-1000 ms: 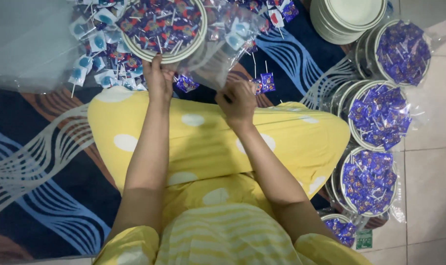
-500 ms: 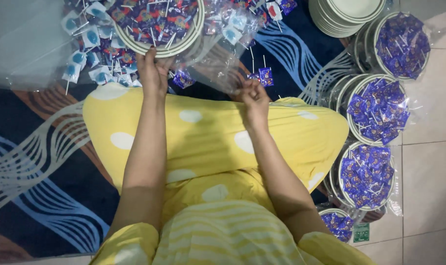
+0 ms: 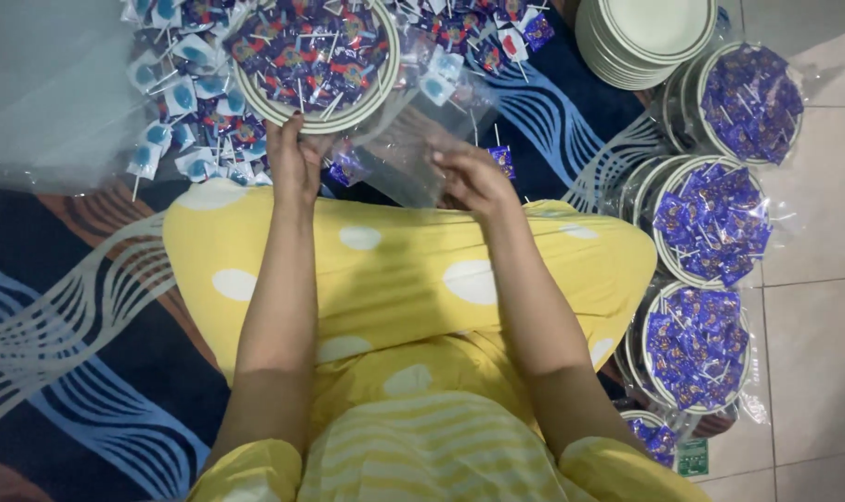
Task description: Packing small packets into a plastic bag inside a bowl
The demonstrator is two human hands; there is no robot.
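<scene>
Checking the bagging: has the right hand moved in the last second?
Yes. The right hand has slid down from the filled plate, toward the yellow lap.

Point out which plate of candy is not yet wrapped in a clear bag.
The plate of candy at the top, by the left hand. The three filled plates at the right, such as the middle one, are already bagged.

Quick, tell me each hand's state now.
Left hand: closed on the plate rim.
Right hand: closed on the clear bag.

Filled plate cut by top edge (sweets blurred)
</scene>
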